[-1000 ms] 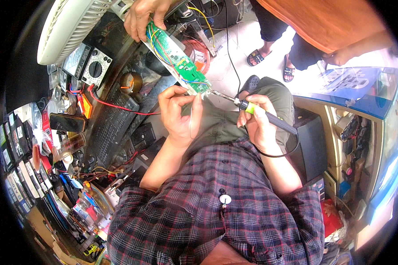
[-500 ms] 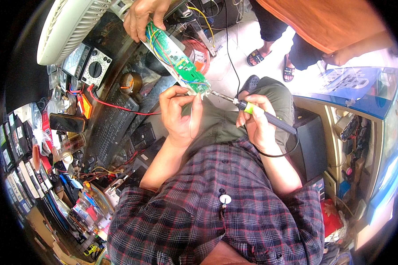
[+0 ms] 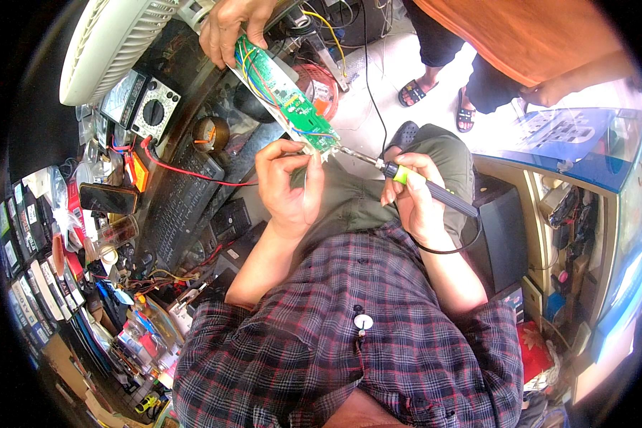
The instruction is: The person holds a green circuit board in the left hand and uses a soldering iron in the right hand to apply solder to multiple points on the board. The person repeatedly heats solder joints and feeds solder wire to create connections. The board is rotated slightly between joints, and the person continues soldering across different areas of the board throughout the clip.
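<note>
A long green circuit board (image 3: pixel 284 95) with blue, yellow and red wires along it slants over my lap. Another person's hand (image 3: pixel 234 27) grips its far end. In my right hand (image 3: pixel 421 196) is a soldering iron (image 3: pixel 435 191) with a black and lime-green handle, its metal tip at the board's near end. My left hand (image 3: pixel 290 187) is closed in a pinch beside that same end, on what looks like a thin strand of solder wire; the fingers mostly hide it.
On the left, a multimeter (image 3: pixel 153 110), a phone (image 3: pixel 109 198) and a keyboard (image 3: pixel 182 196) crowd the bench beside a white fan (image 3: pixel 118 46). A person in orange (image 3: pixel 549 36) stands ahead. To the right is a blue-topped glass cabinet (image 3: pixel 585 143). The iron's cord (image 3: pixel 471 242) loops under my right wrist.
My left hand has shifted very slightly left, its fingers still pinched. The board, the soldering iron and the other person's hand stay nearly in place.
</note>
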`<act>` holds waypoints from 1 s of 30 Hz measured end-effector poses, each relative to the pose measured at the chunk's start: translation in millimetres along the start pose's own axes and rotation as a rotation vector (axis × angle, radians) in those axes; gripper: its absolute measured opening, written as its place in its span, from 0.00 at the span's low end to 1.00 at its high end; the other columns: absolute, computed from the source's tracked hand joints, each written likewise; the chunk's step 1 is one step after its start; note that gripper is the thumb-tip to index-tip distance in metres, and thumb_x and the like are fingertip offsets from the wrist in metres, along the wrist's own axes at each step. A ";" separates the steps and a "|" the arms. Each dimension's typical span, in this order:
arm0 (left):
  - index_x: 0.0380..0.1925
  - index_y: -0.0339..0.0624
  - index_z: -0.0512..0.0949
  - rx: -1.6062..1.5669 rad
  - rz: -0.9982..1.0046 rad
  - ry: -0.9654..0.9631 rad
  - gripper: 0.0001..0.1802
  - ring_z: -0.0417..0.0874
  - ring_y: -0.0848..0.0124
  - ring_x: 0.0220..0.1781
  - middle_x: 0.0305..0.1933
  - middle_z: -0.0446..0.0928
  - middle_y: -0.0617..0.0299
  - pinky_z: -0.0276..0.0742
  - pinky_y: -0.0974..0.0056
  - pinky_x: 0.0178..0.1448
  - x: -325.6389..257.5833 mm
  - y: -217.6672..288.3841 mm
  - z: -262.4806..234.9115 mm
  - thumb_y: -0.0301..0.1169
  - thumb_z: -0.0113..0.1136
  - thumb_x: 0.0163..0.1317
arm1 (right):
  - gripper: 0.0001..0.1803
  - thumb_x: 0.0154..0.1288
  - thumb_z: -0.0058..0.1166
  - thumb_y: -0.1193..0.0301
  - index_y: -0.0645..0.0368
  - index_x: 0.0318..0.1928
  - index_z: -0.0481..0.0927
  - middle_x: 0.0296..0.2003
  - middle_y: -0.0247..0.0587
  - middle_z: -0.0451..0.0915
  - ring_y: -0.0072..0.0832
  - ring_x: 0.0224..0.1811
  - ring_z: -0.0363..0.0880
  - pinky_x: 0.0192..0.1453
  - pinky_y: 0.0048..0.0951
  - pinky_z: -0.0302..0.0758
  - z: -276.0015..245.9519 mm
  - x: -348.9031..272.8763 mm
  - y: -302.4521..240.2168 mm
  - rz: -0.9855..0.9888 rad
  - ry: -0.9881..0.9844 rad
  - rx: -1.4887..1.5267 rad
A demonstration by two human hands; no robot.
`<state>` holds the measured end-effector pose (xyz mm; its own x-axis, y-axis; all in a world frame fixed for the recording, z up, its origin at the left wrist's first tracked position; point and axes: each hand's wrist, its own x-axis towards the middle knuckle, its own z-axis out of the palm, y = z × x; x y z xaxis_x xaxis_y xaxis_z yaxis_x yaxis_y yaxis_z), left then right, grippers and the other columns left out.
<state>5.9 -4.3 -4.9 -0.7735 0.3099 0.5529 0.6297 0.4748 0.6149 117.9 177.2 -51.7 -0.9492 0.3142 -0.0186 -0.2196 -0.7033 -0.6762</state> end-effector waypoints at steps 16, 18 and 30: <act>0.35 0.37 0.77 -0.018 -0.013 -0.004 0.08 0.81 0.63 0.49 0.48 0.76 0.51 0.79 0.61 0.54 -0.5 -3.1 -0.7 0.21 0.69 0.64 | 0.19 0.79 0.54 0.67 0.69 0.60 0.73 0.34 0.42 0.74 0.31 0.33 0.78 0.40 0.37 0.82 -1.0 -2.3 -1.3 -0.003 -0.013 -0.015; 0.36 0.37 0.76 -0.032 -0.013 -0.004 0.08 0.81 0.64 0.49 0.48 0.76 0.51 0.79 0.62 0.54 -1.3 -4.6 -0.2 0.20 0.69 0.65 | 0.19 0.79 0.54 0.67 0.69 0.60 0.73 0.35 0.43 0.75 0.31 0.33 0.78 0.40 0.37 0.82 -1.9 -2.5 -0.3 -0.003 -0.017 -0.031; 0.36 0.36 0.76 -0.039 -0.017 -0.008 0.08 0.80 0.64 0.49 0.49 0.75 0.51 0.77 0.61 0.56 -0.9 -4.0 -0.1 0.20 0.68 0.65 | 0.18 0.79 0.53 0.68 0.69 0.60 0.73 0.36 0.45 0.76 0.31 0.33 0.79 0.40 0.37 0.82 -1.6 -1.9 2.1 -0.015 -0.012 -0.038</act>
<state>4.1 -6.5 -7.9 -0.7848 0.3088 0.5373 0.6184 0.4474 0.6461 119.6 176.2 -54.2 -0.9485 0.3167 0.0007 -0.2254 -0.6736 -0.7039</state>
